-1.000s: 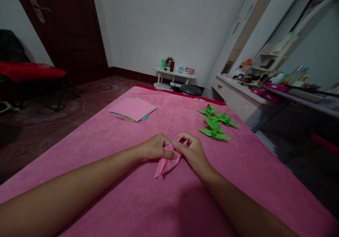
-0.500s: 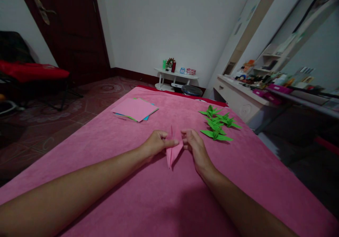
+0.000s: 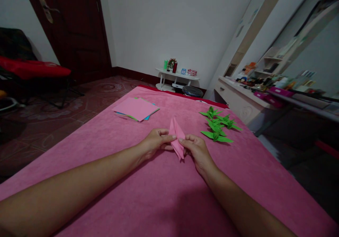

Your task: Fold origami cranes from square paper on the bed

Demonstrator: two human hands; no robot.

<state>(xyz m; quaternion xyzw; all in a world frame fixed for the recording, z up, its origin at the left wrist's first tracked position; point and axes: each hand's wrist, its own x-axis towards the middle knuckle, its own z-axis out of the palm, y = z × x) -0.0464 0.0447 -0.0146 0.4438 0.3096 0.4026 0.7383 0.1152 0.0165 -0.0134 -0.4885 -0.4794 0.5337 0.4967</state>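
A pink folded origami paper (image 3: 177, 129), long and pointed at both ends with a slit down its upper half, is held between my two hands over the pink cloth. My left hand (image 3: 158, 140) pinches its left edge, thumb on top and fingers beneath. From the other side my right hand (image 3: 195, 147) grips it, thumb pressed on the middle and the other fingers partly hidden behind. Several green folded paper cranes (image 3: 215, 135) lie close together to the right of my right hand.
A stack of square paper (image 3: 136, 109), pink on top with green and blue edges showing, lies at the far left of the pink-covered surface (image 3: 127, 194). Beyond stands a low white shelf (image 3: 177, 73). A cluttered dresser (image 3: 238, 96) is on the right, a red-seated chair (image 3: 34, 69) on the left.
My right hand has closed on the pink paper, where before its fingers were just beside it. The paper has turned, its lower tip shifting right and its upper points now showing clearly.
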